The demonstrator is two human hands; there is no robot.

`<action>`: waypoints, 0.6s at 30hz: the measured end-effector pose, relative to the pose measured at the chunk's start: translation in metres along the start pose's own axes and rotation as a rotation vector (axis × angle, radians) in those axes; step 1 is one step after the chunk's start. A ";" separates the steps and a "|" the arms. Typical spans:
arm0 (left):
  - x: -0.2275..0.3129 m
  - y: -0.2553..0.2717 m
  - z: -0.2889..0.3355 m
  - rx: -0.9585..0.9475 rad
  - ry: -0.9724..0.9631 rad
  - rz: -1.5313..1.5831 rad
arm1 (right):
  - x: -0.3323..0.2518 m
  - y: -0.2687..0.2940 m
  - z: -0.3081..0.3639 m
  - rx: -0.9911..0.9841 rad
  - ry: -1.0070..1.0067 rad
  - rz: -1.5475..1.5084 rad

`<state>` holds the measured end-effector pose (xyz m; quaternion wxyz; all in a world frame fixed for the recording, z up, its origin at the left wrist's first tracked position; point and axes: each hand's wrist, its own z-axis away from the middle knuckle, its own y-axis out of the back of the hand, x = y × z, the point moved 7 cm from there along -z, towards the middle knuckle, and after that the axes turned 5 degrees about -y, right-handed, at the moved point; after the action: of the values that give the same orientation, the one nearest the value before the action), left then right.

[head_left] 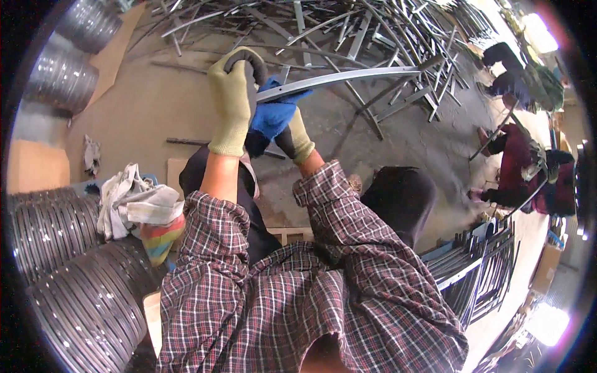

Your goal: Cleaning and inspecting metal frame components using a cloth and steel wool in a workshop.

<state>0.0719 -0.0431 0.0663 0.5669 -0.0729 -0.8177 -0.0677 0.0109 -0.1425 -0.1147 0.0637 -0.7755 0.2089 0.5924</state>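
A long, slightly curved grey metal strip (336,79) stretches from my hands toward the right. My left hand (231,93), in a pale yellow-green glove with dark palm and fingers, is closed around its near end. A blue cloth (273,117) lies against the underside of the strip beside that hand. Below the cloth, my right hand (295,138) wears a matching glove. It presses the cloth up to the strip, though its fingers are mostly hidden by the cloth.
A tangled heap of metal strips (354,37) covers the floor ahead. Coiled dark bundles (87,304) stand at left, with rags (134,202) on them. More strips stand in a rack (479,267) at right. Two co-workers (519,161) sit at far right, one with a curved strip.
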 end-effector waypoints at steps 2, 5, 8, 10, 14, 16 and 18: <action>-0.010 -0.008 -0.004 -0.069 0.088 0.165 | 0.029 0.032 0.000 -0.053 -0.272 0.013; 0.000 0.002 -0.004 -0.046 0.082 0.084 | 0.021 0.154 0.019 0.608 -0.225 -0.322; 0.000 -0.014 -0.010 -0.110 0.053 0.124 | 0.002 0.316 0.042 1.115 -0.039 -0.402; 0.005 -0.006 -0.008 -0.120 0.067 0.095 | -0.054 0.338 0.016 0.984 0.151 -0.377; 0.022 0.005 -0.004 -0.108 -0.069 0.164 | -0.100 0.366 -0.075 0.647 0.474 0.801; -0.005 0.007 -0.001 -0.103 -0.045 0.008 | -0.091 0.339 -0.097 0.685 0.277 1.178; 0.008 -0.021 -0.007 -0.061 0.084 0.183 | -0.093 0.405 -0.082 0.846 0.624 1.573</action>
<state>0.0718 -0.0653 0.0753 0.6022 -0.1614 -0.7807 -0.0435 -0.0972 -0.5146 0.0573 -0.1368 -0.4481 0.8770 0.1063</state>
